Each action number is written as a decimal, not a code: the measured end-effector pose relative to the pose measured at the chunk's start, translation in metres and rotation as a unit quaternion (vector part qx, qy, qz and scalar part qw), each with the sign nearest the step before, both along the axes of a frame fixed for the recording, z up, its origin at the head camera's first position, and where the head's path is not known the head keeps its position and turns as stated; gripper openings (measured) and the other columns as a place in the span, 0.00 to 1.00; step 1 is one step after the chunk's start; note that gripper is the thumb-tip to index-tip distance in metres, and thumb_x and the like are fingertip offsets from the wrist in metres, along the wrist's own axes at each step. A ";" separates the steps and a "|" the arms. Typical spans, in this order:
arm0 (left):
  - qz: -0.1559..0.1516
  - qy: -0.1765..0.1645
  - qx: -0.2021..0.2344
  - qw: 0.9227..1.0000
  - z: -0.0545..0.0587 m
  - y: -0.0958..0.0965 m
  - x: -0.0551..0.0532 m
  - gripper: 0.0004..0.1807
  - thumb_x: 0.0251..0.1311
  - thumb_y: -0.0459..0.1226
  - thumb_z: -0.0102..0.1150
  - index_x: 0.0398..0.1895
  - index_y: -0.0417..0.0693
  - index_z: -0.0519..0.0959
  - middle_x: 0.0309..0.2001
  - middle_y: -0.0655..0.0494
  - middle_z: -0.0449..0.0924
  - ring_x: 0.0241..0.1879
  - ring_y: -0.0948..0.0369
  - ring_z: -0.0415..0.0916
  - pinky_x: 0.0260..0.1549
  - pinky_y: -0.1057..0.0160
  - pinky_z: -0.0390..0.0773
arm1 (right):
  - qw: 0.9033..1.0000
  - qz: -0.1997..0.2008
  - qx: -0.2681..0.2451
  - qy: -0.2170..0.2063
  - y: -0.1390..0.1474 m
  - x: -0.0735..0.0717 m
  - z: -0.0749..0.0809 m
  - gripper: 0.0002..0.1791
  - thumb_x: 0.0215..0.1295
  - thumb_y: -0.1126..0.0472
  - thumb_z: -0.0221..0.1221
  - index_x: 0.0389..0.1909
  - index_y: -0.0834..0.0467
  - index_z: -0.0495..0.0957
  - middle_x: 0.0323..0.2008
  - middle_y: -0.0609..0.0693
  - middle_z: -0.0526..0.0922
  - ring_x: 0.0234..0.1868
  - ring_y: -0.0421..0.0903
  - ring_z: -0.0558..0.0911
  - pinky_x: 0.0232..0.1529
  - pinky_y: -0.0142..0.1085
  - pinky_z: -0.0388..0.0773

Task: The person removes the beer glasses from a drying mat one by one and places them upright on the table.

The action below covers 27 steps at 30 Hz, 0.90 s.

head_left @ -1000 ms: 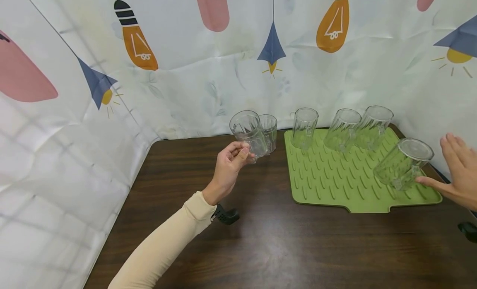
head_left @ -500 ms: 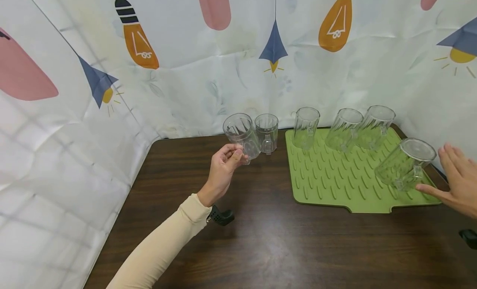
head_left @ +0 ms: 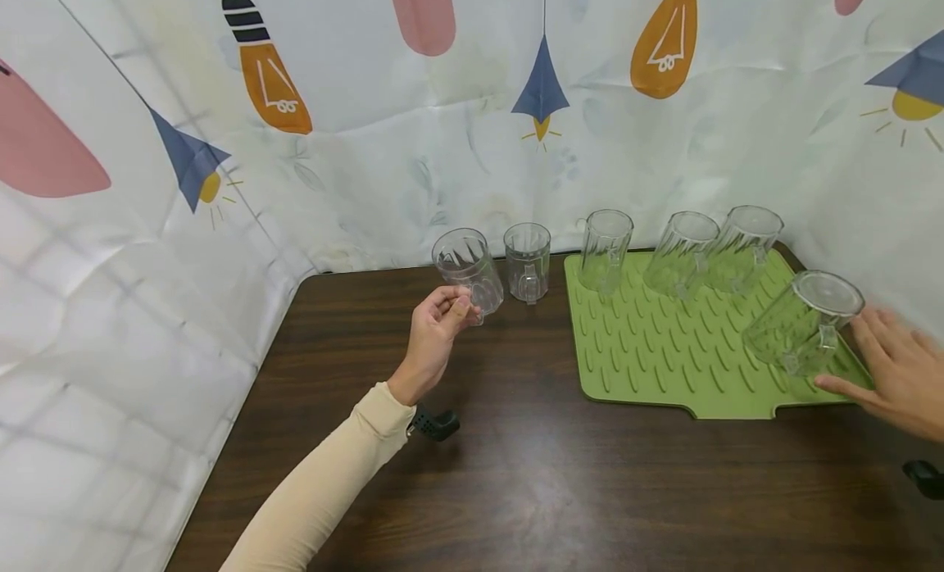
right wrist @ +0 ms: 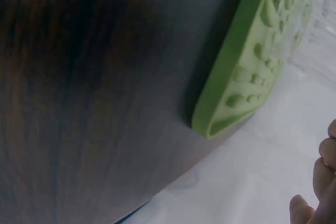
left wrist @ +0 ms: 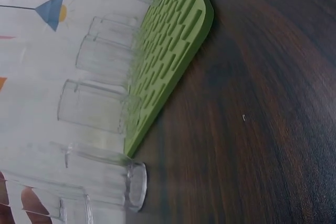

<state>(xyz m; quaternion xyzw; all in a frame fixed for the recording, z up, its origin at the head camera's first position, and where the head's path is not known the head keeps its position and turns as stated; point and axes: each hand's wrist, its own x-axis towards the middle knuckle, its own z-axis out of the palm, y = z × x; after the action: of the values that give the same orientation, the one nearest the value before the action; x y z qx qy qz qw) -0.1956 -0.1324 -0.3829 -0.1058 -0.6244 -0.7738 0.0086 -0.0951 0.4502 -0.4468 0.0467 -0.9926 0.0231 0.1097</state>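
Observation:
My left hand [head_left: 435, 338] pinches the handle of a clear glass mug [head_left: 472, 273], rim up and slightly tilted, over the back of the table. To its right a second glass mug [head_left: 528, 265] stands upright on the wood, handle toward me. On the right, my right hand [head_left: 896, 367] reaches with straight, spread fingers beside another glass mug [head_left: 800, 326], which sits upside down near the front right of the green drying mat [head_left: 642, 383]. Its fingertips are right at that mug's base in the head view. The right wrist view catches only part of the hand [right wrist: 320, 187].
Three more glass mugs stand along the mat's back edge: one at left [head_left: 605, 252], one in the middle [head_left: 682, 256], one at right [head_left: 745, 248]. Behind the dark wooden table [head_left: 546, 490] hangs a printed white cloth [head_left: 369, 187], which also covers both sides.
My left hand has shifted left with its mug, opening a gap to the upright mug beside it. The right hand has moved slightly left, closer to the upside-down mug.

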 end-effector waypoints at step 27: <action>0.031 -0.003 -0.013 0.999 -0.030 0.001 -0.045 0.09 0.75 0.27 0.52 0.50 0.24 0.71 0.33 0.61 0.80 0.35 0.67 0.80 0.39 0.71 0.83 | 0.984 -0.024 0.046 -0.169 -0.001 0.000 -0.022 0.62 0.73 0.26 0.46 0.75 0.82 0.45 0.76 0.79 0.27 0.79 0.77 0.31 0.71 0.77 0.41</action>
<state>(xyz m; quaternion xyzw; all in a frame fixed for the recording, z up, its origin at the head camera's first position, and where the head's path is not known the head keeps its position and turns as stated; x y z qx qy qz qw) -0.2402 -0.1311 -0.4127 -0.0840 -0.6375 -0.7653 0.0298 -0.0947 0.4492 -0.4691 0.0235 -0.9977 -0.0175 -0.0615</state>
